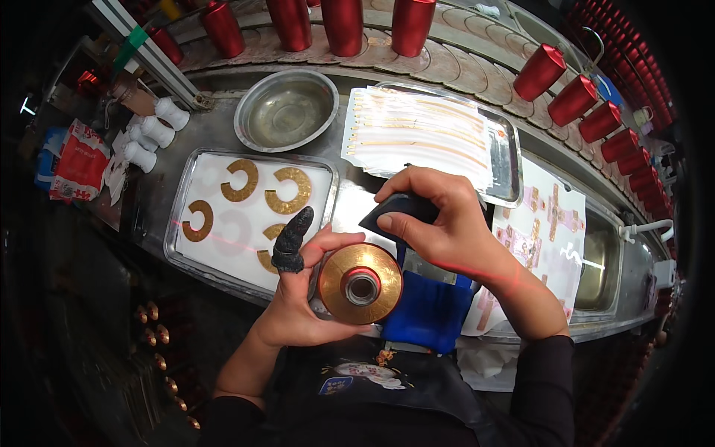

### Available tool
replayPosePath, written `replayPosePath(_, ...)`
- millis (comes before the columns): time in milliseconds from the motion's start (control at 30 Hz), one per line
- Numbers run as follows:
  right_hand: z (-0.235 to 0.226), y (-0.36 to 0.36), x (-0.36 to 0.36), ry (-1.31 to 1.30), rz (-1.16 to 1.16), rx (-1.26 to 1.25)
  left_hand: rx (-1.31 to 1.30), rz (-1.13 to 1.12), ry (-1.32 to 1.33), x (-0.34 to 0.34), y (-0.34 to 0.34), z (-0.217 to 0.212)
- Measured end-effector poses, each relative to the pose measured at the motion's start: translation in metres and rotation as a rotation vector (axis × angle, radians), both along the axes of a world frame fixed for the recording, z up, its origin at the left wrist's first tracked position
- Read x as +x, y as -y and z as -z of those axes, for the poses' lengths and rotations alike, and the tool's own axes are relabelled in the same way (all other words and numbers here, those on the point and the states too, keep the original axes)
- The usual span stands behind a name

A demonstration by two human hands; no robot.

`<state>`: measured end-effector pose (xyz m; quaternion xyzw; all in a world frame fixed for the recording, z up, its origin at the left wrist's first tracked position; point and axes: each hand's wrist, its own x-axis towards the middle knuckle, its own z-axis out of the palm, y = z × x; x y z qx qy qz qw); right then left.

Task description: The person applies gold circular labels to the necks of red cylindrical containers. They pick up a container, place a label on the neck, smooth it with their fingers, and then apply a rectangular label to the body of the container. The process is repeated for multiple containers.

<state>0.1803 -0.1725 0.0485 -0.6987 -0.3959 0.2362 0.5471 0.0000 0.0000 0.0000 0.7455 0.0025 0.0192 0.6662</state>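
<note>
My left hand is wrapped around a red metallic bottle, its open neck facing up. A gold patterned ring covers the bottle's shoulder around the neck. A black finger cot sleeves one raised finger of that hand. Above the bottle, slightly to the right, my right hand pinches a dark flat scraper between thumb and fingers. The scraper's pointed corner is near the bottle's far edge; whether it touches cannot be made out. Gold C-shaped decals lie on white paper in a tray to the left.
A metal bowl sits behind the tray. Decal strips fill a second tray, with patterned decal sheets beside a sink at right. Red bottles line a slatted conveyor. A blue cloth-like piece hangs below my hands.
</note>
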Motion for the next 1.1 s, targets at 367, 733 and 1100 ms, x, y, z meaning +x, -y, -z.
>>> replayPosePath(367,-0.01,-0.034,0.022,0.037,-0.491,0.115,-0.438,-0.027,-0.139,0.005,0.011,0.001)
replayPosePath(733,0.0,0.001,0.016,0.138,-0.116,0.107,0.0,0.063,0.172,0.007,0.002,0.021)
replayPosePath(1100,0.001,0.039,-0.003,0.655,-0.231,0.264,-0.024,-0.057,0.294,0.01,0.009,0.022)
